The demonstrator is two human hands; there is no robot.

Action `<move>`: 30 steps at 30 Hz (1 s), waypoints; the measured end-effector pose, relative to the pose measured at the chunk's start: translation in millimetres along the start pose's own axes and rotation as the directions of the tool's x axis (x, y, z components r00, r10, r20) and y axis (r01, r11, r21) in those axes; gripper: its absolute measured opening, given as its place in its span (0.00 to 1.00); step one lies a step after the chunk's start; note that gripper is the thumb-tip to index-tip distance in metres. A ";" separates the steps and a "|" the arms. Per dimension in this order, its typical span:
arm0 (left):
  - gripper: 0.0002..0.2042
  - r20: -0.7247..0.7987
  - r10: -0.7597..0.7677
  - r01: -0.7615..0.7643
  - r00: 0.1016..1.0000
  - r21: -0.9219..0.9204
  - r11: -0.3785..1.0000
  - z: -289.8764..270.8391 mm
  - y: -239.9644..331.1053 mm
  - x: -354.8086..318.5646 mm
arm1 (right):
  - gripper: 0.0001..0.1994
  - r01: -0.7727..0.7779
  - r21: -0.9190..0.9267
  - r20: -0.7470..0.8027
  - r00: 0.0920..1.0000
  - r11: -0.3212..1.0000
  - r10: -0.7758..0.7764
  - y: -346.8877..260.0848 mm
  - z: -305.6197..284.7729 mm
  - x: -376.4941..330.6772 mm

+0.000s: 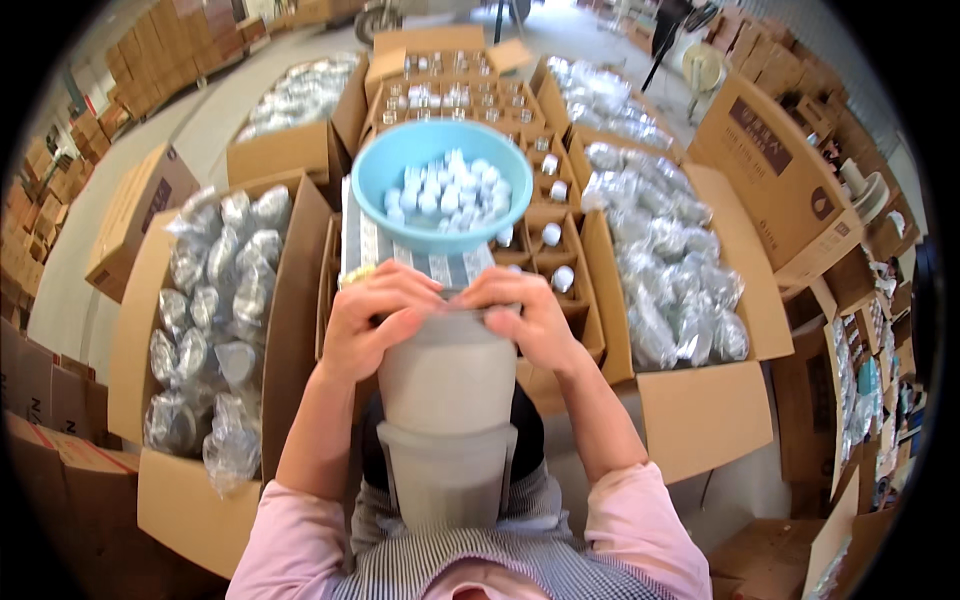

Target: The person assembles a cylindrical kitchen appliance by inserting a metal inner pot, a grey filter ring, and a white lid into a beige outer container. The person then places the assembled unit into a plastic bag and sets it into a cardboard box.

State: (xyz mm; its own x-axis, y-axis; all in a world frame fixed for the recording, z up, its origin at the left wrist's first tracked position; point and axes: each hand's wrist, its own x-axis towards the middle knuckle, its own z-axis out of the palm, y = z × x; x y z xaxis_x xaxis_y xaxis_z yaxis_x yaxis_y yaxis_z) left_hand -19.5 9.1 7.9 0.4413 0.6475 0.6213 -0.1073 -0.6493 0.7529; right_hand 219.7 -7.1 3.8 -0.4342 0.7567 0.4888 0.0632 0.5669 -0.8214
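Where the floor's left side fills up, an open carton (297,260) stands packed with clear-bagged, silvery pieces (225,255). Next comes the person's left hand (378,308), its fingers bent over the far upper edge of a tall grey container (447,380), the thumb on the near side. Beyond that edge sits a pale blue basin (440,240) holding a heap of small whitish pieces (450,192). The container stands upright just in front of the person's body, and the right hand (525,312) curls at its edge too, fingertips close to the left's. Whether either hand pinches something small there, I can't fairly tell from here. Farther right, a divided carton (612,335) holds white-topped bottles (551,234), beside another open carton (705,420) full of bagged pieces (665,265).
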 end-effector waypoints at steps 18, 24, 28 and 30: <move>0.27 -0.080 -0.552 0.535 0.830 -0.169 0.828 100.3 87.9 -98.3 | 0.15 0.002 -0.599 0.411 0.859 0.801 0.305 -199.6 -31.3 -12.6; 0.22 -0.106 -0.490 0.501 0.865 0.143 0.854 93.5 93.7 -101.4 | 0.12 -0.119 -0.532 0.386 0.847 0.838 0.366 -179.9 -37.5 -10.7; 0.24 -0.150 -0.328 0.357 0.933 0.244 0.902 77.5 93.3 -126.4 | 0.09 -0.153 -0.424 0.379 0.865 0.893 0.328 -153.1 -53.0 -15.6; 0.31 -0.138 -0.200 0.241 0.970 0.434 0.868 60.2 93.9 -155.3 | 0.09 -0.228 -0.378 0.318 0.878 0.897 0.357 -140.2 -57.6 -22.0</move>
State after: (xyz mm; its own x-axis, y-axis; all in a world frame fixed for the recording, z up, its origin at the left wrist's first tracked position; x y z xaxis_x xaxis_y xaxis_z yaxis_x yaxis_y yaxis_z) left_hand -44.5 -176.4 -31.0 0.3262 0.8134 0.4817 0.3997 -0.5805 0.7095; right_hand 272.1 -84.4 125.2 -0.6449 0.7631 0.0425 0.4952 0.4595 -0.7373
